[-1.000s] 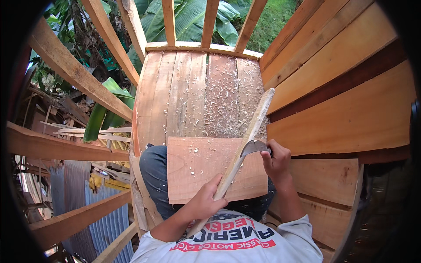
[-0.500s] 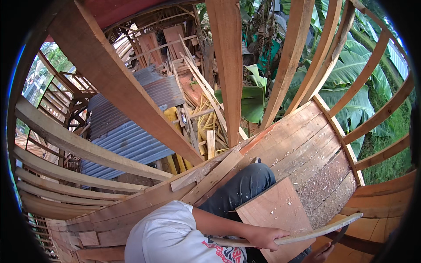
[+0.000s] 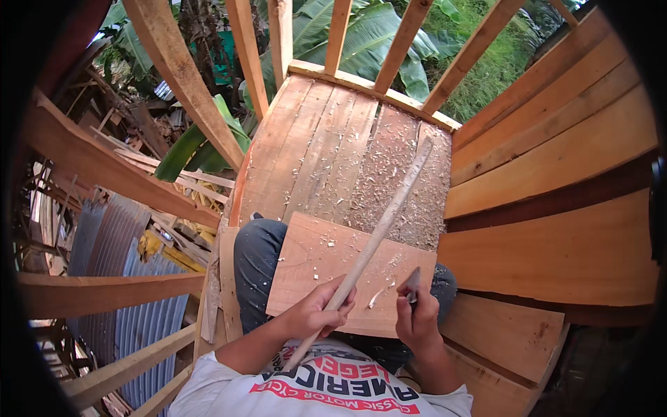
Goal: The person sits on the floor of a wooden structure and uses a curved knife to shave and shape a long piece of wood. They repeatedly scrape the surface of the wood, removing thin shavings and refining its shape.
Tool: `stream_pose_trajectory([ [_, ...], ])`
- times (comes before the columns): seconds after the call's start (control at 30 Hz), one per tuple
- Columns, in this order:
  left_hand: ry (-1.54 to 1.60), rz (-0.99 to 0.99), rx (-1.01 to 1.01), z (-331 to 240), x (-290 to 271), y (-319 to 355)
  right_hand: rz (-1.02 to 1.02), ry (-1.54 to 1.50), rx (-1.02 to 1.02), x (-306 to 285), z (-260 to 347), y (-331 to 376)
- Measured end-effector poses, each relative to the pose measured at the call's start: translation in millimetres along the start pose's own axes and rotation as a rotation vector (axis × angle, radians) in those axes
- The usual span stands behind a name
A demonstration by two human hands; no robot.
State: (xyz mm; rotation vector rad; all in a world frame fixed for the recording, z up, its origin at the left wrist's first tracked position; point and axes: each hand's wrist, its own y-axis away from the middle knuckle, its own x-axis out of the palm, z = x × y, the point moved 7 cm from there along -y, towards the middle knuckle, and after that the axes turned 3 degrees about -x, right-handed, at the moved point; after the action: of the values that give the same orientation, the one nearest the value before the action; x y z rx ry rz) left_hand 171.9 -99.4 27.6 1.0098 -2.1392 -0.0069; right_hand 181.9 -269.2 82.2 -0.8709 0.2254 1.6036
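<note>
My left hand [image 3: 321,309] is closed around a long, pale, slightly curved wooden stick [image 3: 387,221]. The stick slants from against my shirt up and to the right, its far end over the shavings. In my right hand [image 3: 419,320] I grip a knife [image 3: 413,281] with its dark blade pointing away from me; my fingers hide most of the handle. A flat wooden board [image 3: 306,250] lies across my lap beneath both hands, and a few pale chips and a curled shaving rest on it.
Wood shavings [image 3: 399,198] cover much of the plank floor [image 3: 313,139] ahead. Upright wooden ribs [image 3: 182,80] stand along the left and far sides. Wide planks [image 3: 549,243] form the right side, with dark gaps between them. Corrugated metal sheets [image 3: 132,292] lie below at left.
My view has turned to the right, bringing the board, stick and both hands to the middle. The knife blade has come up over the board, apart from the stick.
</note>
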Motion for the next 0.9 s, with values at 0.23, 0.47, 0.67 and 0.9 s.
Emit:
stream_pose_trajectory([
  [0.23,-0.167,0.043,-0.05,2.7,22.8,-1.9,-0.047,0.23,-0.009,-17.9,-13.5,-17.3],
  [0.47,-0.25,0.061,-0.032,0.5,39.9,12.9,-0.244,0.17,0.34,-48.3,-51.9,-19.3],
  [0.67,-0.224,0.025,-0.052,-3.6,32.0,11.3,-0.129,0.107,0.15,-38.4,-24.8,-27.7],
  [0.9,-0.58,-0.089,0.018,4.9,16.5,22.4,-0.118,0.018,0.295,-24.3,-24.6,-8.5],
])
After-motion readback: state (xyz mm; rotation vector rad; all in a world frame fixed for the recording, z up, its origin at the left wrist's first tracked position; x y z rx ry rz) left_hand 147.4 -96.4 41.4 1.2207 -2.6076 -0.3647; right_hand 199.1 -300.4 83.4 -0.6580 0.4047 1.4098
